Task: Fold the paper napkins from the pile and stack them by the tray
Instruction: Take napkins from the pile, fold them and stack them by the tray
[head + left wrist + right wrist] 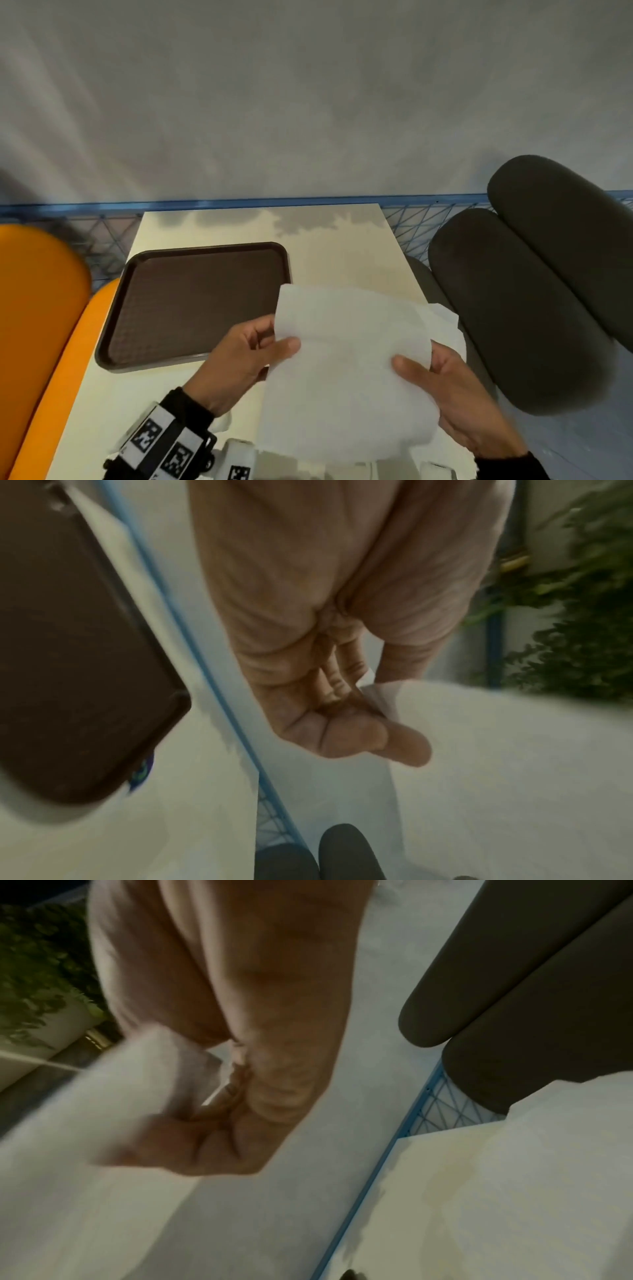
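- Holding the thin white paper napkin [346,359] aloft, left hand [245,356] and right hand [452,390] each pinch an edge, thumbs on top.
- Match corners before creasing, beside the brown rectangular plastic tray [195,301].

A cream table [342,240] sits between an orange seat [37,308] and dark grey cushions [520,308] — blue mesh railing [411,222] behind, green foliage [589,642] beyond.

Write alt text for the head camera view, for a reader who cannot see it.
Two hands hold a white paper napkin up over a pale table: the left hand pinches its left edge, the right hand its right. A brown tray, with nothing on it, lies to the left; more napkins show behind.
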`<state>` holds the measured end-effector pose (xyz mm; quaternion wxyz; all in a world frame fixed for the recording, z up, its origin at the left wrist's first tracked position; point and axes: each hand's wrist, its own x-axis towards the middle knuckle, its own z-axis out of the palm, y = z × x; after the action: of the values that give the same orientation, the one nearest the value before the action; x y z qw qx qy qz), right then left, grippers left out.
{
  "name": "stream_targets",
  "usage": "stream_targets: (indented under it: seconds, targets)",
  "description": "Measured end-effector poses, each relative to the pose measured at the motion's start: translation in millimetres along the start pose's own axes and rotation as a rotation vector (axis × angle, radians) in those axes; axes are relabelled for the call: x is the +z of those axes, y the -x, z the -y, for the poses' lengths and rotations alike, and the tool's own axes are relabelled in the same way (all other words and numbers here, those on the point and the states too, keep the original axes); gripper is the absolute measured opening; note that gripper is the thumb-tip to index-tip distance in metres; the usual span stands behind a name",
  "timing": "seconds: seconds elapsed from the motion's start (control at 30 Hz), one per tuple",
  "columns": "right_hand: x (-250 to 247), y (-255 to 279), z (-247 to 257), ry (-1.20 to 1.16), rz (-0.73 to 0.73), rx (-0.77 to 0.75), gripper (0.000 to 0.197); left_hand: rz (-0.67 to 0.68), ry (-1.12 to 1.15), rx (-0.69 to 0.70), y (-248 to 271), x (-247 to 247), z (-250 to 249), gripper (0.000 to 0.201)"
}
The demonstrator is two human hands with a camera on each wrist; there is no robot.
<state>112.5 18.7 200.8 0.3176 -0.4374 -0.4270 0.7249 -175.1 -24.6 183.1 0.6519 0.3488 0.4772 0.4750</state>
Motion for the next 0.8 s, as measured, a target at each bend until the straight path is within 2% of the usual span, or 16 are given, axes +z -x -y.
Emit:
stream_targets:
  seconds: [0.17,0.27,0.33,0.5,0.6,0.67,0.77,0.8]
  targets:
    - [38.6,-1.9,4.5,0.093,-0.098,-0.111,0.037,-0.091,-0.112,0.119,31.6,-26.4,-27.5,0.037]
    - [51.7,-3.0,8.5,0.092,-0.124,-0.158,0.021,-0.015,-0.138,0.107,43.8,-29.0,-39.5,0.029]
    - [55.8,-3.8,10.4,0.079,-0.095,-0.174,0.020,0.038,-0.168,0.089,48.0,-27.9,-44.6,0.040]
    - [55.6,-1.6,17.4,0.157,0.030,-0.218,0.028,-0.008,-0.232,0.159,53.5,-37.6,-55.7,0.032]
    - [59.8,0.8,23.2,0.260,0.008,-0.339,0.024,-0.041,-0.306,0.229,57.1,-44.5,-60.4,0.033]
    - [63.6,0.8,23.6,0.290,-0.010,-0.398,0.034,-0.053,-0.315,0.265,58.2,-49.6,-61.6,0.033]
    - [64.8,-4.8,16.5,0.325,-0.006,-0.505,0.072,-0.076,-0.295,0.291,56.9,-57.5,-61.0,0.018]
    - [62.6,-8.0,12.1,0.334,0.022,-0.558,0.071,-0.086,-0.257,0.298,56.2,-60.9,-59.4,0.020]
